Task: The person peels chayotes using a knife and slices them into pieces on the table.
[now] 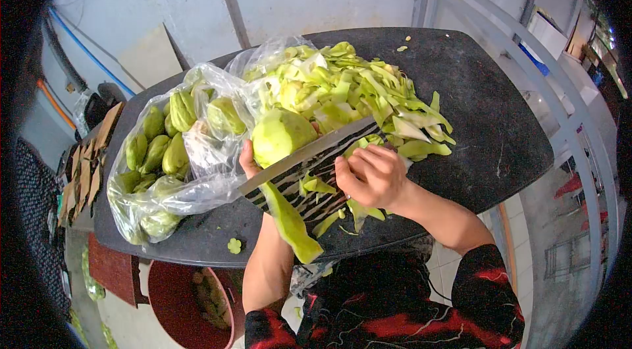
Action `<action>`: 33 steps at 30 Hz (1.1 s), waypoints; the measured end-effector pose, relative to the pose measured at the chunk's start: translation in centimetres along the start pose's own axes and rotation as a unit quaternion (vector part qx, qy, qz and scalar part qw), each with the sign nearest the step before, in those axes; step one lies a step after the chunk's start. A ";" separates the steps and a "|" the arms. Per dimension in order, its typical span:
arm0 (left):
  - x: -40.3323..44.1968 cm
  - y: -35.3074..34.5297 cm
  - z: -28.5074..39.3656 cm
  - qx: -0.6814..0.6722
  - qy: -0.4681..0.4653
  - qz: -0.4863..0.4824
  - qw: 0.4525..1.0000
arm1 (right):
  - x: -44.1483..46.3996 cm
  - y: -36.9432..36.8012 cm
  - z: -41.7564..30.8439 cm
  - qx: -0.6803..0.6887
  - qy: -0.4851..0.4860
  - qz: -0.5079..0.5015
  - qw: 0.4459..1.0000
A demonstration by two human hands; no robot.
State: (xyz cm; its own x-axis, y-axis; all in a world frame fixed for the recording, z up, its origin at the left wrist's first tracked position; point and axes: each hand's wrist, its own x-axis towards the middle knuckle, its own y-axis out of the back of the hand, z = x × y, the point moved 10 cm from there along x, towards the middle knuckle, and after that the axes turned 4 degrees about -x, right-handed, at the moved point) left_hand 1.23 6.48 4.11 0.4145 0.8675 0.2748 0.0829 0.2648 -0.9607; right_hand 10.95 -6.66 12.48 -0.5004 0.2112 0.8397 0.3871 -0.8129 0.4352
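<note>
Diagonally set, knife [321, 163] points lower-left along long axis; right hand [373, 174] clenches it, left hand [248, 160] clasps chayote [282, 137].

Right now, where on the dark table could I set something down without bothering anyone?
The broadest bare patch of the table runs from the peelings to its right edge. A smaller one, dotted with a green scrap, lies between the plastic bag and left forearm. The middle is crowded: right hand, knife, left hand and peeled fruit.
</note>
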 end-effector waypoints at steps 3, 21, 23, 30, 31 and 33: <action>-0.1 0.2 0.2 0.086 -0.038 0.046 0.995 | 0.0 0.1 0.1 0.002 -0.009 0.001 1.000; -1.0 -2.0 0.9 0.177 -0.127 0.072 0.973 | -2.2 -2.1 6.7 0.036 -0.176 -0.093 0.979; -1.1 -1.9 0.9 0.187 -0.132 0.084 0.970 | -1.7 -1.4 6.1 0.073 -0.167 -0.072 0.981; -1.0 0.8 1.8 0.247 -0.109 0.106 0.957 | -0.1 0.1 2.2 0.100 -0.063 -0.033 0.992; -0.8 1.6 3.2 0.264 -0.138 0.129 0.946 | 0.0 0.3 2.1 0.105 -0.057 -0.033 0.992; -1.6 0.1 2.3 0.288 -0.134 0.122 0.940 | 0.1 0.4 2.4 0.102 -0.068 -0.034 0.992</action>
State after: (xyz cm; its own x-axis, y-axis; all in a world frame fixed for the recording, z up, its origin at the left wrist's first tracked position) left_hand -1.49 6.09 3.71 0.1070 0.9866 0.1235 -0.5220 0.1614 -0.8375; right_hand 12.95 -5.64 13.52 -0.4271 0.3444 0.8361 0.5117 -0.6703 0.5375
